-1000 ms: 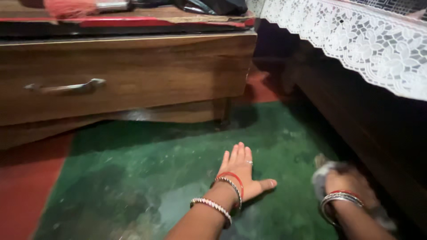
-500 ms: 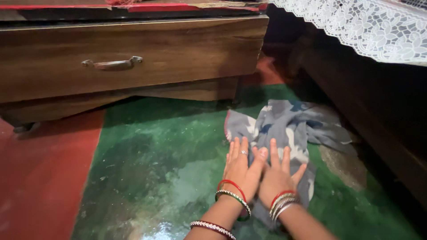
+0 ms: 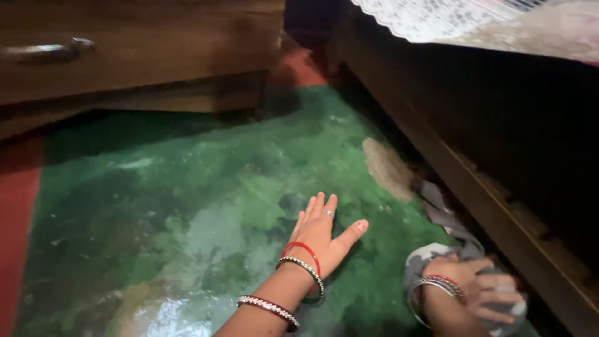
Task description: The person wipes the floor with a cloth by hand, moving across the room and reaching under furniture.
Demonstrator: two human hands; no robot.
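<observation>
**Two hands on a green floor, one pressing a cloth along the bed frame**

Seen from the head camera — the only view — the person leans low over a worn green floor [image 3: 187, 206] that looks glossy and wet near the bottom edge. The left hand [image 3: 321, 232] lies palm down on it with fingers straight and close together and the thumb spread out to the side; it holds nothing and seems to serve as a prop. Bangles circle that wrist and forearm.

Down at the lower right, the right hand [image 3: 483, 288] is bunched over a grey patterned cloth [image 3: 449, 231], fingers curled into the fabric. This corner is blurred, so how firmly they close is hard to say, but they appear to grip a wad of it. The cloth lies on the floor tight against the dark wooden bed frame [image 3: 499, 206], trailing forward along its base towards a bare, pale patch of floor [image 3: 388, 167]. A white lace cover [image 3: 424, 19] hangs over the frame's top edge.

Further off at upper left stands a wooden drawer unit [image 3: 156, 50] with a metal handle [image 3: 50, 51], and a red strip of floor [image 3: 19, 206] runs down the left edge.

To do this well, as I judge it, weight should stay on the flat left palm while the cloth is kept bunched and pressed flat, working right along the edge of the frame — where dirt tends to collect.
</observation>
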